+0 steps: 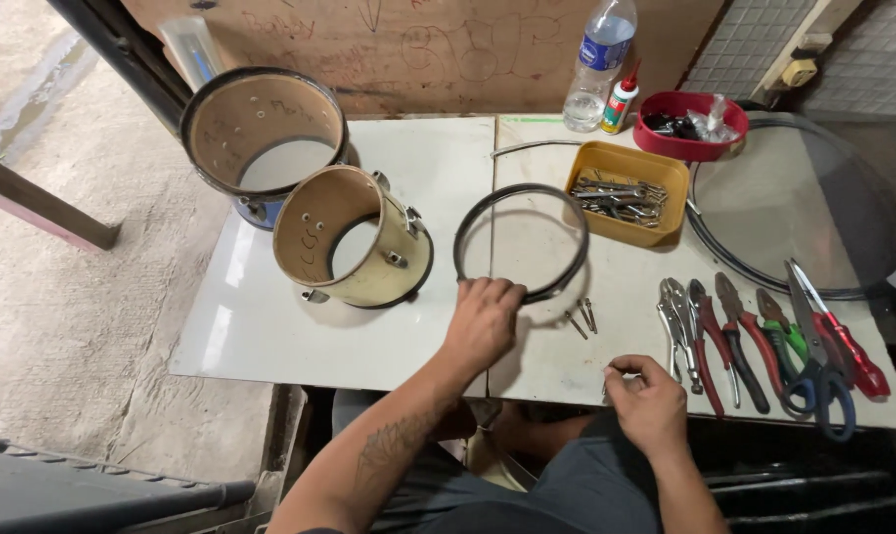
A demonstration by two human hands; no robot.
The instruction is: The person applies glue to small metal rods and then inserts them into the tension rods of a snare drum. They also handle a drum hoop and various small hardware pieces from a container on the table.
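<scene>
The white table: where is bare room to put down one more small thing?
The white table is bare in front of the cream drum shell, left of the left hand. Inside the black hoop it is also bare. The right side is crowded: yellow tray, pliers, scissors.

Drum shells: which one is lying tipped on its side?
The smaller cream shell, nearer the left hand: it is tipped, its opening facing the camera at a slant. The larger dark-rimmed shell behind it stands upright on the table.
</scene>
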